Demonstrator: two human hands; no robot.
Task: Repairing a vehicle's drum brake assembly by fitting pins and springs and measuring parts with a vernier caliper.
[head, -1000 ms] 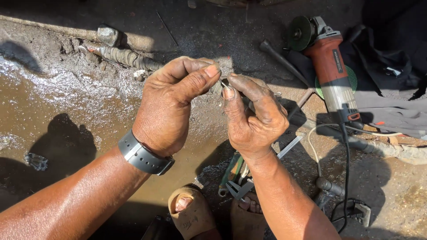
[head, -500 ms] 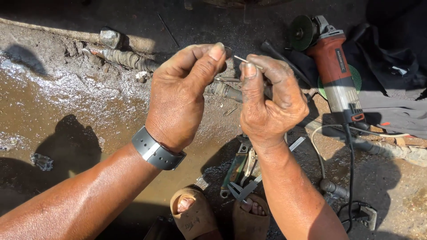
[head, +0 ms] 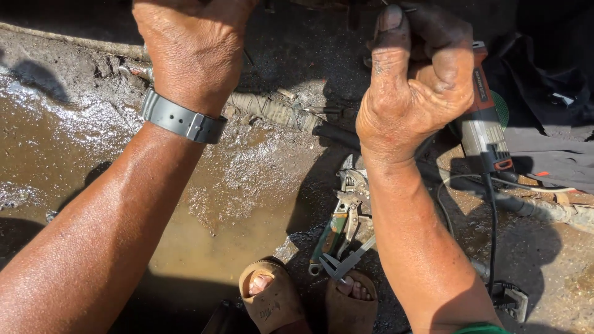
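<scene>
Muddy ground with a brown puddle [head: 204,247] at left, tools scattered near two sandalled feet.

Raised toward the far edge: left hand [head: 192,49] with grey wristband [head: 179,119], fingers cut off by the frame, so cannot tell what it holds or how closed. At right, right hand [head: 414,80] curled almost to a fist, thumb up, pinching something thin and dark at the far edge, too hidden to name. Behind that hand, red angle grinder [head: 486,127], long axis running far to near, cord trailing nearer; right hand closest to it. Between the forearms on the ground: pliers [head: 343,213], a wrapped pipe [head: 272,111] beyond.
</scene>
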